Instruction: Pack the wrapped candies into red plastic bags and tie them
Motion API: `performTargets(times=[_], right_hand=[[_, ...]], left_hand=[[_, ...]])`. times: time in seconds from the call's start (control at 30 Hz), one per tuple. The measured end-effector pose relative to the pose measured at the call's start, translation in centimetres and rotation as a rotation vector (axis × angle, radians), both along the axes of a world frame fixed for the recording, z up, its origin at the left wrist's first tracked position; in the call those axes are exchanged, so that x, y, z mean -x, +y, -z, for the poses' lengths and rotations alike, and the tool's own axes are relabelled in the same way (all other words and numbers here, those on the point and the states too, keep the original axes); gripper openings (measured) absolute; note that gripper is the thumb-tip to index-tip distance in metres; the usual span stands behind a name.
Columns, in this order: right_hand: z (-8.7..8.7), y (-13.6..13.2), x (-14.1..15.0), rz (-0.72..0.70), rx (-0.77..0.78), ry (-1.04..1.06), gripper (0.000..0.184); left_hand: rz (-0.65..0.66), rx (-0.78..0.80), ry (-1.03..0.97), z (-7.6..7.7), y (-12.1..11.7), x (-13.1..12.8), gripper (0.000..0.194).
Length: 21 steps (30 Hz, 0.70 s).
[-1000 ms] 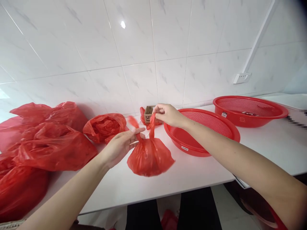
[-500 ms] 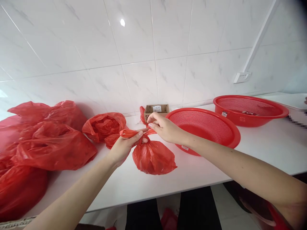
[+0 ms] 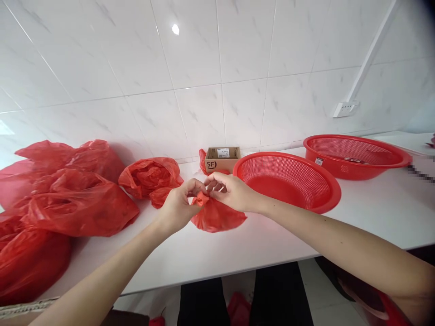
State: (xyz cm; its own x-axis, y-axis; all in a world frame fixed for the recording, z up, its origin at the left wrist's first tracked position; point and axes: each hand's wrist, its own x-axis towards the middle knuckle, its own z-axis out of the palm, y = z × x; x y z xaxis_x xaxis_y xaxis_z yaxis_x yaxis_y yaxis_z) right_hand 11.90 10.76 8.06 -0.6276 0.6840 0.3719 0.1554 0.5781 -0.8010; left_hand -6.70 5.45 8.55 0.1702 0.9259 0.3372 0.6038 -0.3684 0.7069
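Note:
Between my two hands is a red plastic bag point(image 3: 220, 217), its filled part hanging below my fingers near the middle of the table. My left hand point(image 3: 181, 203) pinches the gathered neck of the bag from the left, with thumb and fingers closed on it. From the right, my right hand point(image 3: 228, 190) grips the same twisted neck with curled fingers. A small knot-like bunch of plastic shows between the hands. What the bag contains is hidden. A red perforated basin point(image 3: 282, 190) stands just right of my right hand.
Several full red plastic bags point(image 3: 78, 203) are heaped at the left. A smaller crumpled red bag point(image 3: 149, 179) lies beside them. A cardboard box point(image 3: 222, 164) stands by the wall, and a second red perforated basin point(image 3: 353, 168) is at the back right of the white table point(image 3: 190, 258).
Both hands have come closer together at the bag's neck. The loose plastic ends are now bunched up tightly, and the bag's body has shifted slightly upward.

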Motion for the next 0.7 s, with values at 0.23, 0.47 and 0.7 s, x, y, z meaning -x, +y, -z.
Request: performTargets(times=[0.23,0.47,0.7], right_hand=[[0.0,-0.4,1.1,-0.103,0.446,0.189,0.02],[-1.1,-1.0,1.3,-0.105,0.321,-0.049,0.01],[-0.7,-2.4,2.7,0.115,-0.695,-0.512,0.018]], left_hand=[[-0.084,-0.273,0.114,0.0,-0.6,0.0,0.014],[-0.055,-0.307,0.183,-0.9,-1.6,1.4,0.01],[-0.129,-0.249,0.238,-2.1,-3.0,4.1,0.015]])
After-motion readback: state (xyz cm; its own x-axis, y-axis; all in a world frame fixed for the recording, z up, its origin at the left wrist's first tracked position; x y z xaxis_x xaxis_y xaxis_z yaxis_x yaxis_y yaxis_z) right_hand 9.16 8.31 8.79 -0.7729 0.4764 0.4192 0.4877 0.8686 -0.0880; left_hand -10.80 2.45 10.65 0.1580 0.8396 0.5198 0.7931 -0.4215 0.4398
